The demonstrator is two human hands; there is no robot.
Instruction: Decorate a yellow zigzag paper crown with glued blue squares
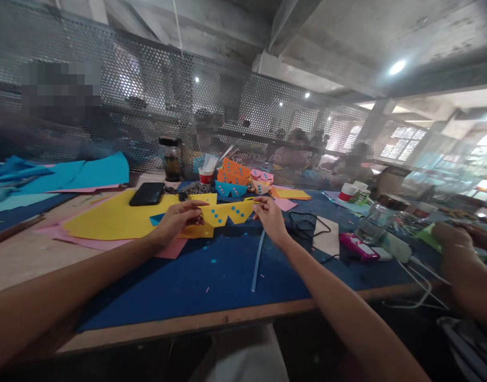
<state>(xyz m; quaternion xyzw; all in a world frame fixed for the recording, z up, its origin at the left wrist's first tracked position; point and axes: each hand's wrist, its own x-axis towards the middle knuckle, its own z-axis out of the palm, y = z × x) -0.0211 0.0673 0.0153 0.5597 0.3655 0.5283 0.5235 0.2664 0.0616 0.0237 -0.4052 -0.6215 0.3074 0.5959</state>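
Observation:
A yellow paper cut-out (216, 216) with notched edges and small blue squares is stretched between my two hands above the blue table mat. Its left end is pinched in my left hand (181, 216), fingers closed. My right hand (269, 216) grips the other end between thumb and fingertips. Below and left of it lie yellow sheets (103, 217) over pink paper (173, 248). Behind it stand similar cut-outs with blue squares, an orange one (233, 172) and a blue one (230, 189). A translucent strip (258, 260) lies on the mat below my right hand.
A black phone (146, 194) rests on the yellow sheets. Farther back are a dark-lidded jar (171, 162) and a red-and-white cup (205, 175). On the right are a glass jar (376, 220), a pink device (358, 248), cables and a co-worker's arm (462, 276). A perforated screen rises behind.

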